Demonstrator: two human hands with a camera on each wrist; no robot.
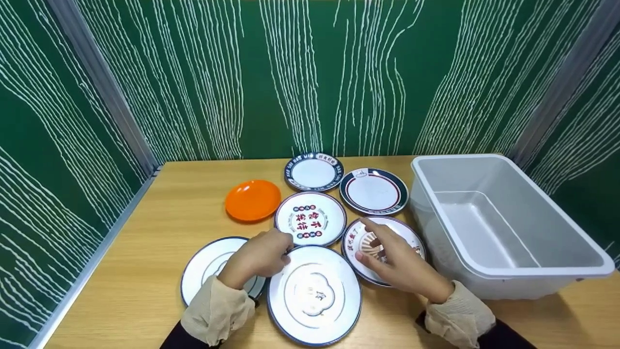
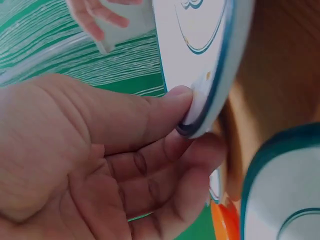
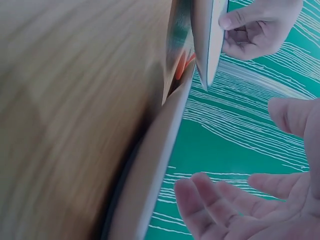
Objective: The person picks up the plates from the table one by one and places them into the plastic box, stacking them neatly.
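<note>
My left hand (image 1: 261, 257) pinches the rim of a large white plate (image 1: 310, 325) with a blue edge and a flower-shaped outline in its middle. In the left wrist view, the thumb lies on the plate's (image 2: 200, 30) upper face and curled fingers sit under the rim. My right hand (image 1: 395, 257) hovers over a white plate with a fan picture (image 1: 356, 242), its fingers spread and holding nothing. Another blue-edged white plate (image 1: 198, 271) lies partly hidden beneath the left hand. Just beyond the pinched plate is a white plate with red characters (image 1: 310, 218).
An orange plate (image 1: 253, 200) lies at the back left. Two dark-rimmed white plates (image 1: 314, 173) (image 1: 374, 190) lie near the green wall (image 1: 271, 97). A deep light-grey bin (image 1: 445, 271) stands on the wooden table (image 1: 121, 291) at the right, close beside the plates.
</note>
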